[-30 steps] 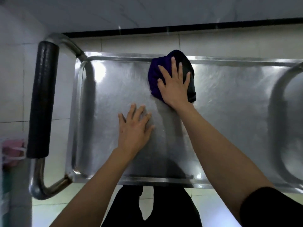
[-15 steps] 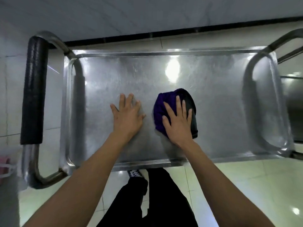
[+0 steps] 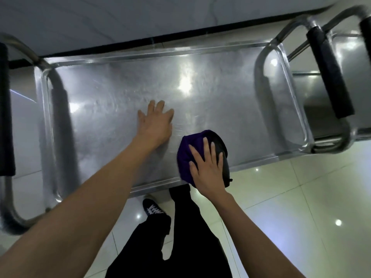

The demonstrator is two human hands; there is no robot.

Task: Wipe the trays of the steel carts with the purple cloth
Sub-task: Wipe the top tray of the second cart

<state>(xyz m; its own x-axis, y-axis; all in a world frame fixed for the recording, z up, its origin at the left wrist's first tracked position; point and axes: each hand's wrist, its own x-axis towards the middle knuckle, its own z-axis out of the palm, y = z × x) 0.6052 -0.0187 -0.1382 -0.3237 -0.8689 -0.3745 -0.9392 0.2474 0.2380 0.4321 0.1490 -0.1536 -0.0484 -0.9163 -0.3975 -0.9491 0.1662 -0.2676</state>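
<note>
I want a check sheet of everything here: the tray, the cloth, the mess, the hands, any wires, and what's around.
Surface: steel tray, shiny, with glare spots.
Job's things: purple cloth at the tray's near edge, partly over the rim.
Clutter: nothing seen.
Grippers: left hand flat on the tray, fingers straight; right hand pressing flat on the cloth.
Cables: nothing seen.
Surroundings: black-gripped handle to the right, another at the left edge; pale tiled floor; person's dark trousers and shoe below.
</note>
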